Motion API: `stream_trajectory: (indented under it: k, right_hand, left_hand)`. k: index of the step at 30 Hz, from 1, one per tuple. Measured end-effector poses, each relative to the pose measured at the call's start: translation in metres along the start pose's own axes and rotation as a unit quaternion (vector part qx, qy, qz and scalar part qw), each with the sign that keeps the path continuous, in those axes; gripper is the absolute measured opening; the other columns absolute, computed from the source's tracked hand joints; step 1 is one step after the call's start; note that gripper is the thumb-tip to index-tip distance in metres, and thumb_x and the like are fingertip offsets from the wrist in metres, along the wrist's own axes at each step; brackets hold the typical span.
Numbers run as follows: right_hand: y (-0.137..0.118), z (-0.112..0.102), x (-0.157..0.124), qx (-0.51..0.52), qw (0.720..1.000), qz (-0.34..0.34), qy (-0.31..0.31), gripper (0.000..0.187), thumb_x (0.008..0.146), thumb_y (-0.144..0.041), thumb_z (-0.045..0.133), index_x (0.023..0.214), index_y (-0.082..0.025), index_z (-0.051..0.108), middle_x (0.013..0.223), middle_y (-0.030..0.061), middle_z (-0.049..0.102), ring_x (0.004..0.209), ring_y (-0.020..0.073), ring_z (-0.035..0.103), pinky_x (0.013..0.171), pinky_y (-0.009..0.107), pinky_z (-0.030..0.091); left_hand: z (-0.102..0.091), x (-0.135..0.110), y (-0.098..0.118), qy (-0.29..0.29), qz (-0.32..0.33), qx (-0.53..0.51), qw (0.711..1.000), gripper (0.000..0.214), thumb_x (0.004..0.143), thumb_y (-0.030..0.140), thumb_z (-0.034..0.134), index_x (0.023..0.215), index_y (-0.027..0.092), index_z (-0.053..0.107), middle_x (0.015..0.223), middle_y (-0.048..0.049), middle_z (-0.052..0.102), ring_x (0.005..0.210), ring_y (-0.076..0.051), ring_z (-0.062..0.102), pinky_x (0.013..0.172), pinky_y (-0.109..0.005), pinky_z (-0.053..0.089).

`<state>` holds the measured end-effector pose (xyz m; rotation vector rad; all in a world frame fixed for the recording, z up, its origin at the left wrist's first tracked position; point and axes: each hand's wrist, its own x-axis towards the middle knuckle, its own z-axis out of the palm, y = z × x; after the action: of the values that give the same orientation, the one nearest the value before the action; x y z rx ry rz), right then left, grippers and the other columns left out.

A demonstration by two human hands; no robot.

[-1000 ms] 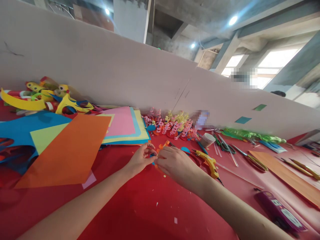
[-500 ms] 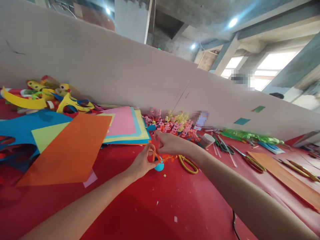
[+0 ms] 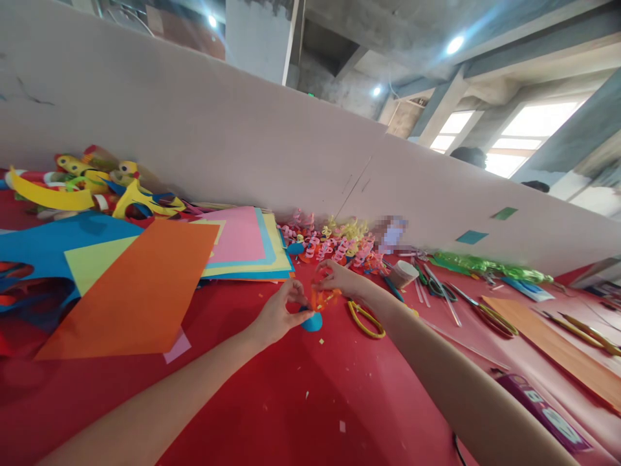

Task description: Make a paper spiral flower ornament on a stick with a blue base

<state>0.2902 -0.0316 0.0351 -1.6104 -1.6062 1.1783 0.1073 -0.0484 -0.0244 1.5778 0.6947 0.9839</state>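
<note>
My left hand (image 3: pixel 280 312) pinches a small blue paper disc (image 3: pixel 312 321) just above the red table (image 3: pixel 310 401). My right hand (image 3: pixel 339 278) reaches forward past it, fingers closed on curled orange paper strips (image 3: pixel 322 298) that hang over the disc. Both hands meet near the middle of the table. Yellow-handled scissors (image 3: pixel 365 318) lie right beside my right wrist.
Coloured sheets lie at left: an orange sheet (image 3: pixel 140 285), blue, yellow and pink ones. A heap of curled paper pieces (image 3: pixel 334 243) sits by the pale partition wall (image 3: pixel 242 142). A tape roll (image 3: pixel 402 273), more scissors (image 3: pixel 485 310), an orange strip (image 3: pixel 557 343) and a purple box (image 3: pixel 543 411) lie at right.
My right hand lifted off the table, moved forward with the orange strips, and has lowered slightly toward the disc. The left hand has kept its pinch on the blue disc.
</note>
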Motion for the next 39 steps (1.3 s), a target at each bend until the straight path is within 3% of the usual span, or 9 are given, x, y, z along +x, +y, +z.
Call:
stream_trajectory:
  k: [6,9,14,21,25,27,32,36,39]
  right_hand:
    - [0.019,0.003,0.0,0.054,0.998,-0.007,0.039,0.036,0.051,-0.023,0.067,0.074,-0.023,0.039,0.05,-0.0095,0.049,0.045,0.0099,0.047,0.043,0.018,0.027]
    - [0.022,0.005,-0.007,0.067,0.997,-0.023,0.041,0.028,0.053,-0.019,0.063,0.075,-0.021,0.046,0.051,-0.0086,0.049,0.045,0.0089,0.046,0.043,0.019,0.026]
    - [0.021,0.008,-0.02,0.074,0.996,-0.039,0.041,0.015,0.061,-0.026,0.062,0.072,-0.017,0.06,0.061,-0.0024,0.061,0.055,0.0099,0.051,0.051,0.022,0.036]
    - [0.024,0.013,-0.028,0.079,0.995,-0.041,0.048,0.03,0.063,-0.024,0.061,0.093,-0.018,0.059,0.07,0.0001,0.066,0.064,0.0138,0.059,0.06,0.026,0.043]
    - [0.025,0.017,-0.035,0.018,0.988,-0.12,0.099,0.04,0.067,-0.025,0.062,0.105,-0.02,0.052,0.068,-0.0026,0.062,0.065,0.0143,0.058,0.064,0.027,0.043]
    - [0.025,0.017,-0.038,-0.028,0.982,-0.153,0.105,0.034,0.07,-0.026,0.061,0.103,-0.02,0.054,0.072,-0.0014,0.061,0.068,0.0144,0.057,0.065,0.027,0.043]
    - [0.026,0.018,-0.041,-0.108,0.979,-0.153,0.086,0.026,0.074,-0.025,0.059,0.1,-0.021,0.063,0.082,0.0017,0.059,0.071,0.0149,0.053,0.067,0.029,0.043]
    - [0.028,0.019,-0.039,-0.069,0.971,-0.184,0.135,0.042,0.07,-0.023,0.065,0.111,-0.022,0.055,0.085,0.0003,0.053,0.067,0.0122,0.048,0.063,0.026,0.043]
    - [0.03,0.021,-0.038,-0.062,0.969,-0.194,0.139,0.033,0.072,-0.023,0.065,0.104,-0.022,0.059,0.086,0.001,0.053,0.069,0.0123,0.05,0.064,0.025,0.043]
  left_hand:
    - [0.002,0.003,-0.003,-0.013,0.011,-0.058,0.998,0.03,0.063,0.017,0.071,0.084,0.02,0.05,0.076,0.001,0.062,0.078,-0.017,0.062,0.078,-0.032,0.045]
    - [0.002,0.004,0.001,-0.014,-0.007,-0.088,0.996,0.027,0.061,0.018,0.071,0.08,0.019,0.053,0.075,0.0006,0.062,0.076,-0.016,0.061,0.077,-0.032,0.045]
    - [0.001,0.004,0.006,0.001,-0.029,-0.109,0.994,0.026,0.06,0.022,0.074,0.077,0.019,0.055,0.073,0.0011,0.063,0.075,-0.015,0.062,0.075,-0.031,0.048]
    - [-0.002,0.005,0.003,0.01,-0.053,-0.108,0.993,0.025,0.058,0.027,0.076,0.079,0.018,0.064,0.077,-0.0015,0.068,0.079,-0.017,0.064,0.079,-0.033,0.049]
    - [-0.004,0.005,0.004,0.02,-0.073,-0.096,0.993,0.024,0.059,0.029,0.076,0.078,0.017,0.067,0.08,-0.0033,0.07,0.081,-0.019,0.064,0.079,-0.033,0.049]
    - [-0.004,0.005,0.005,0.026,-0.083,-0.104,0.991,0.025,0.059,0.029,0.076,0.079,0.017,0.067,0.08,-0.0034,0.07,0.08,-0.019,0.064,0.079,-0.033,0.049]
    - [-0.005,0.004,0.006,0.015,-0.094,-0.121,0.988,0.025,0.059,0.028,0.076,0.08,0.018,0.067,0.08,-0.0022,0.07,0.079,-0.018,0.063,0.077,-0.032,0.049]
    - [-0.006,0.005,0.005,0.019,-0.097,-0.132,0.986,0.024,0.058,0.027,0.077,0.079,0.018,0.067,0.08,-0.0017,0.069,0.079,-0.017,0.063,0.077,-0.032,0.048]
    - [-0.005,0.005,0.007,0.026,-0.107,-0.145,0.983,0.024,0.057,0.026,0.077,0.078,0.018,0.067,0.078,-0.0006,0.069,0.078,-0.017,0.063,0.078,-0.032,0.047]
